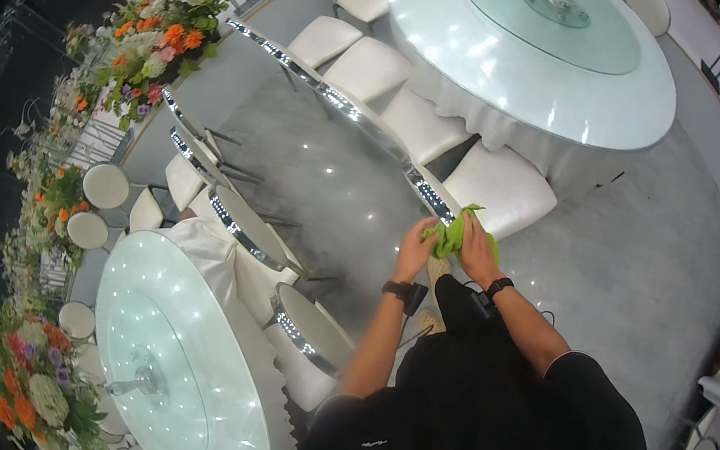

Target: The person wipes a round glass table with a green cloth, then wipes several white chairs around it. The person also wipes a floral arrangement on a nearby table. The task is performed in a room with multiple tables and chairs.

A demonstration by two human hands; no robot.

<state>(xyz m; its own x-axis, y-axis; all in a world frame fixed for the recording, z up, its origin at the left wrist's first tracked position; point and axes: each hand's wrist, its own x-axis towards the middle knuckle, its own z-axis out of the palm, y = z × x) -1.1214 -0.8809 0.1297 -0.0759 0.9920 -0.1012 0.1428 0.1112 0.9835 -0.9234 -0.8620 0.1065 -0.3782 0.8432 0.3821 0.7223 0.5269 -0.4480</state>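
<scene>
Floor: grey and shiny (356,188), spreading out below the hands.
Hands: left hand (415,244) and right hand (477,253) close together, fingers bent, each pinching part of the cloth; exact fingertip contact is too small to tell.
Green cloth: bunched between both hands (452,235); likely light, soft and limp, not fragile, best gripped by a gathered fold or edge.
Nearest chair: white seat (503,190) just beyond the hands, its shiny-edged back (428,188) just beside the cloth; whether they touch I cannot tell.
Far table: round, glass-topped (525,96), beyond the chairs ahead.
Left table: also round (126,284), well left of the hands.
Flowers: orange and white (149,53), farther left.
</scene>
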